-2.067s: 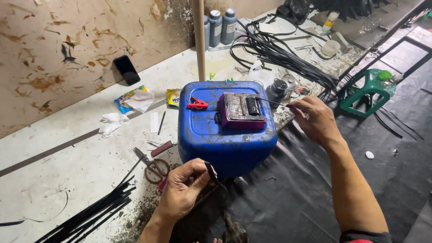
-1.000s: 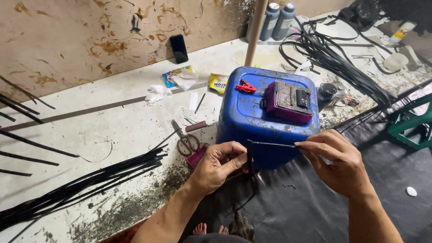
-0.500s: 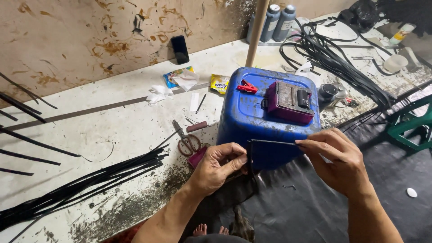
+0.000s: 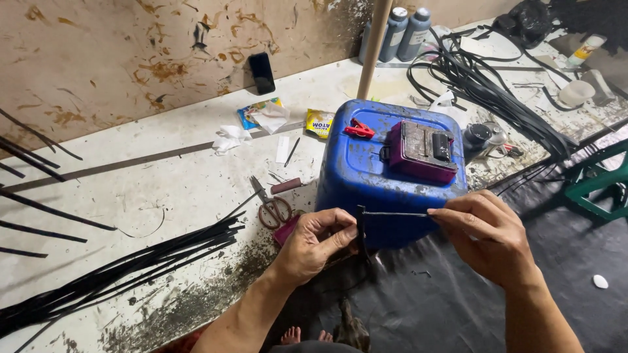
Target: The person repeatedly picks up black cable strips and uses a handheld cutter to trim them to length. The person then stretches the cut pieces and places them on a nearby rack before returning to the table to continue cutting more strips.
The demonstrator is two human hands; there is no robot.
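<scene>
My left hand pinches a thin black strip held upright in front of a blue plastic jerrycan. My right hand pinches one end of a thin black rod that runs level across to the strip. Both hands are close together just above a black plastic sheet. On top of the jerrycan lie a purple box-shaped tool and a red clip.
A bundle of long black strips lies left on the dirty white floor. Scissors lie beside the jerrycan. A phone leans on the wall. Black cables, two bottles, a wooden pole and a green stool stand behind and right.
My right hand came down from the jerrycan's top to in front of it and took the thin rod. My view shifted left. In the last second the hands barely moved.
</scene>
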